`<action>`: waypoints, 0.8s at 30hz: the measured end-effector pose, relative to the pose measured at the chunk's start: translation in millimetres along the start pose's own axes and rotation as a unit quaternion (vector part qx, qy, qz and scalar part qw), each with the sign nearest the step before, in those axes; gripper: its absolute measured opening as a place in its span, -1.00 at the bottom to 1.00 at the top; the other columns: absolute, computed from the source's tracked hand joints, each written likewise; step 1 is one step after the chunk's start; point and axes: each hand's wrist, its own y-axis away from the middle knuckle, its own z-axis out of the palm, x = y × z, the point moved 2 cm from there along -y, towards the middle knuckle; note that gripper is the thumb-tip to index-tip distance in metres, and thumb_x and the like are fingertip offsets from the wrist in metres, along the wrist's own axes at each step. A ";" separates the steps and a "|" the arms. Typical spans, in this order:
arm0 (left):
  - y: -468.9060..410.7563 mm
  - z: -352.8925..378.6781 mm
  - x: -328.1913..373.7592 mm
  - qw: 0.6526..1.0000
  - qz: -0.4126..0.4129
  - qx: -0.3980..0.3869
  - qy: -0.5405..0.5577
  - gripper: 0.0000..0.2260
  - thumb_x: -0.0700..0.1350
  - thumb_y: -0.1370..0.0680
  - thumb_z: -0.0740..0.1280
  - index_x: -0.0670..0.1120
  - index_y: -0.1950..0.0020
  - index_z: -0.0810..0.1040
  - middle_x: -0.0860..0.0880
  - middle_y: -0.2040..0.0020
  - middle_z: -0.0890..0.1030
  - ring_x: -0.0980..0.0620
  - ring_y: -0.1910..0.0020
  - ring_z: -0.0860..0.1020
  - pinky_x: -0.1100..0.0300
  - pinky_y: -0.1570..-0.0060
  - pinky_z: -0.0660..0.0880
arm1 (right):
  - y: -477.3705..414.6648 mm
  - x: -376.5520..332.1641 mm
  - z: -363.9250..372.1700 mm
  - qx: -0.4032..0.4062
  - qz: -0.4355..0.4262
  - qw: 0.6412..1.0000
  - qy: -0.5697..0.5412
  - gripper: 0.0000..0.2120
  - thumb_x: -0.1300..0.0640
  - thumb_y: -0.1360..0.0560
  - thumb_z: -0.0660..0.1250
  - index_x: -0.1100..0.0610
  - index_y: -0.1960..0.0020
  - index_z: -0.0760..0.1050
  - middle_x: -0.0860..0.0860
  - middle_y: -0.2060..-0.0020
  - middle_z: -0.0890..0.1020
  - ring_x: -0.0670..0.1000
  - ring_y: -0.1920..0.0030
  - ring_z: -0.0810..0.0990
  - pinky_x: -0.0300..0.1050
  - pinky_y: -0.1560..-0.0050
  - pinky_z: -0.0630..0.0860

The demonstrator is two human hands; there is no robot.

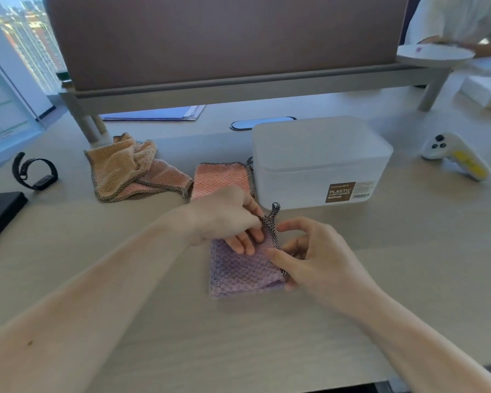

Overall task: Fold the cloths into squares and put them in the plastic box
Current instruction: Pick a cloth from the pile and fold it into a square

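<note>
A: Where is the cloth being worked on?

B: The purple cloth (243, 269) lies folded on the table (153, 321), directly in front of the person and just in front of the plastic box (321, 163). Its dark checked trim runs up the right edge, and a small loop of it sticks up at the far corner.

A: And the hands?

B: The left hand (227, 219) rests on the cloth's far end, fingers pressing the fabric down while the thumb and forefinger pinch the trim near the loop. The right hand (315, 259) is curled at the right edge, its thumb lying on the cloth and its fingertips around the trim.

A: What about the box?

B: It is translucent white, with a brown label reading "PLASTIC CONTAINER". I cannot tell whether anything is inside.

A: Other cloths?

B: A pink cloth (224, 177) lies folded flat just left of the box, touching it. Further left, an orange cloth (122, 163) lies crumpled on another pink one.

A: Anything beyond that?

B: A black watch (36, 171) at the left, a white and yellow controller (457, 156) right of the box, and a raised shelf (238, 83) behind everything.
</note>
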 end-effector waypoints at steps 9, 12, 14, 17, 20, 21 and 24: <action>-9.9 -5.3 -6.0 0.967 0.092 0.126 -0.201 -0.93 -0.06 -0.57 0.43 0.01 0.12 0.62 0.09 0.35 0.66 0.30 0.47 0.55 0.36 0.37 0.41 | 0.7 6.4 -2.0 0.028 -0.020 0.999 0.039 -0.73 0.05 -0.50 0.48 -0.08 -0.09 0.42 0.00 0.39 0.72 -0.13 0.41 0.63 0.02 0.15 0.63; -11.1 -1.3 -7.1 0.957 0.106 0.159 -0.219 -0.92 -0.04 -0.54 0.46 0.05 0.13 0.61 0.12 0.29 0.64 0.22 0.27 0.59 0.28 0.25 0.41 | 1.8 8.0 -6.1 0.042 -0.021 0.996 0.076 -0.74 -0.03 -0.46 0.49 -0.13 -0.02 0.43 -0.11 0.35 0.71 -0.11 0.29 0.59 -0.16 0.23 0.56; -10.7 3.8 -10.4 0.954 0.109 0.166 -0.225 -0.95 -0.04 -0.54 0.45 0.04 0.08 0.61 0.12 0.27 0.64 0.19 0.22 0.60 0.26 0.24 0.40 | 5.5 6.7 -5.8 0.048 -0.040 0.989 0.133 -0.76 -0.05 -0.44 0.51 -0.11 0.04 0.45 -0.12 0.34 0.67 -0.15 0.27 0.57 -0.28 0.28 0.47; -4.7 8.8 -13.3 0.942 0.133 0.207 -0.227 -0.89 -0.02 -0.54 0.45 0.04 -0.02 0.57 0.12 0.24 0.63 0.15 0.17 0.60 0.17 0.17 0.50 | 11.3 5.6 -3.4 0.050 -0.079 0.976 0.198 -0.75 -0.05 -0.42 0.52 -0.07 0.08 0.44 -0.10 0.33 0.57 -0.15 0.28 0.52 -0.27 0.30 0.41; 17.0 7.6 -19.0 0.909 0.204 0.288 -0.223 -0.84 0.03 -0.56 0.42 0.07 -0.09 0.53 0.16 0.09 0.60 0.19 0.13 0.56 0.14 0.08 0.55 | 15.8 2.9 -4.3 0.083 -0.166 0.956 0.229 -0.73 -0.01 -0.45 0.49 -0.06 -0.04 0.44 -0.22 0.11 0.49 -0.18 0.13 0.48 -0.26 0.15 0.40; 26.3 9.1 -22.1 0.895 0.229 0.301 -0.239 -0.83 0.05 -0.57 0.39 0.07 -0.14 0.52 0.15 0.00 0.59 0.17 0.04 0.55 0.14 0.01 0.54 | 18.3 -0.7 -4.0 0.088 -0.204 0.945 0.241 -0.73 0.00 -0.47 0.46 -0.04 -0.10 0.46 -0.21 0.01 0.49 -0.16 0.01 0.49 -0.26 0.05 0.42; 44.3 24.1 -40.6 0.884 0.262 0.237 -0.306 -0.61 0.09 -0.61 0.22 0.02 -0.41 0.44 0.07 -0.37 0.51 0.06 -0.39 0.43 0.07 -0.36 0.39 | 22.0 -10.7 5.5 0.050 -0.285 0.911 0.292 -0.61 0.00 -0.58 0.28 0.05 -0.39 0.42 -0.10 -0.37 0.46 -0.08 -0.40 0.40 -0.15 -0.36 0.39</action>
